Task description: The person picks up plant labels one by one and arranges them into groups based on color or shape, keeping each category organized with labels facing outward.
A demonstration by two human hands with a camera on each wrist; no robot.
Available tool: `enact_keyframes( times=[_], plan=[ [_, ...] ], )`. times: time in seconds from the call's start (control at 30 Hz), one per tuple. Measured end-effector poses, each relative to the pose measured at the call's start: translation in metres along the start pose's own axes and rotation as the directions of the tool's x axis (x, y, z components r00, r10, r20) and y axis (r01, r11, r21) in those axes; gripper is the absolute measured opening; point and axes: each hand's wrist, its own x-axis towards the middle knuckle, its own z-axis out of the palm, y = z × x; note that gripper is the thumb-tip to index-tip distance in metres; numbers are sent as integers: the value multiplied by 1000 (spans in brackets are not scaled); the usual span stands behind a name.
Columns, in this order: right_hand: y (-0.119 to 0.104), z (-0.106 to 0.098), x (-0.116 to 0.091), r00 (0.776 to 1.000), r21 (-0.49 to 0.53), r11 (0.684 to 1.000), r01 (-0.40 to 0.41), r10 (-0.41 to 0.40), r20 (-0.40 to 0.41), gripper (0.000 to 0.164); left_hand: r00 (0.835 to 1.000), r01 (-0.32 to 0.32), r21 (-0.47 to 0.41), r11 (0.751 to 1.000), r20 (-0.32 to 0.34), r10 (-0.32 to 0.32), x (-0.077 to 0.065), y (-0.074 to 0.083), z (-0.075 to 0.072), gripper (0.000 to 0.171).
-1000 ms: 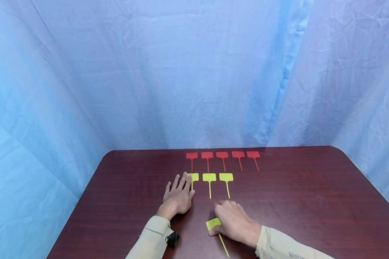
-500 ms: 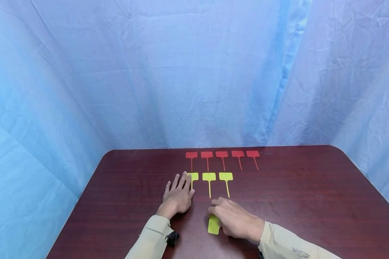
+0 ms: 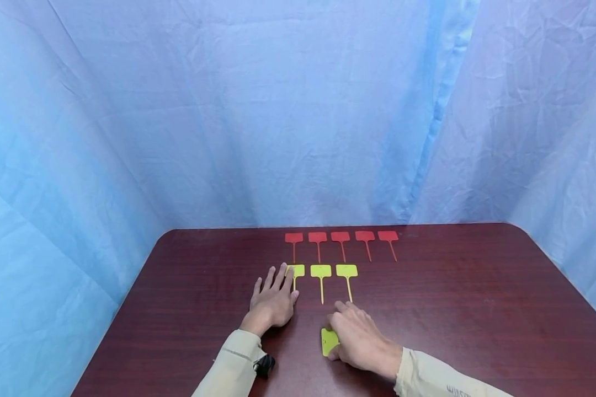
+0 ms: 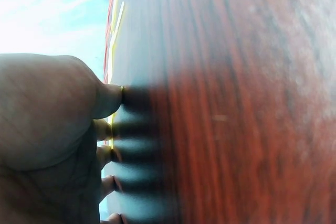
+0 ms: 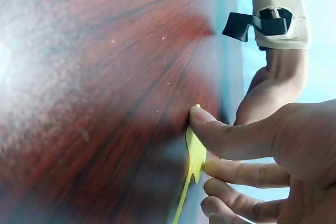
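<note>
My right hand (image 3: 360, 336) pinches a yellow plant label (image 3: 329, 342) between thumb and fingers, close over the near part of the table. Its plate shows at the fingertips; the hand hides its stem in the head view, but the stem (image 5: 181, 203) shows in the right wrist view. My left hand (image 3: 273, 302) lies with spread, straight fingers on the table, index fingertip on the plate of the leftmost yellow label (image 3: 298, 271). To the right of that one lie a second yellow label (image 3: 320, 271) and a third yellow label (image 3: 346, 270), stems toward me.
Behind the yellow row, several red plant labels (image 3: 340, 237) lie in a line near the far edge of the dark wood table (image 3: 452, 286). Blue cloth (image 3: 278, 110) hangs around the table's back and sides. A black wrist mount (image 3: 264, 365) sits at the left cuff.
The right hand has turned the yellow label in its fingers: its stem pointed toward me before, and now goes under the hand. My left hand stays put, as do the labels on the table.
</note>
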Motion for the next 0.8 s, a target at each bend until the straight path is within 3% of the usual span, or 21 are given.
enact_keyframes(
  times=[0.17,0.37,0.47,0.8],
  plan=[
    [2,-1,2,1000,19,1000,-4,4,23,40,1000,-1,1,1000,-6,1,0,0,0,57],
    [4,-5,8,984,54,997,-50,39,177,43,1000,-4,4,1000,-2,5,0,0,0,58],
    [5,-6,11,976,67,997,-50,34,215,46,1000,-5,7,1000,-2,5,0,0,0,57],
    [11,-7,10,989,230,973,-22,-13,150,46,1000,-9,10,1000,-9,10,-2,1,-2,58]
  ],
)
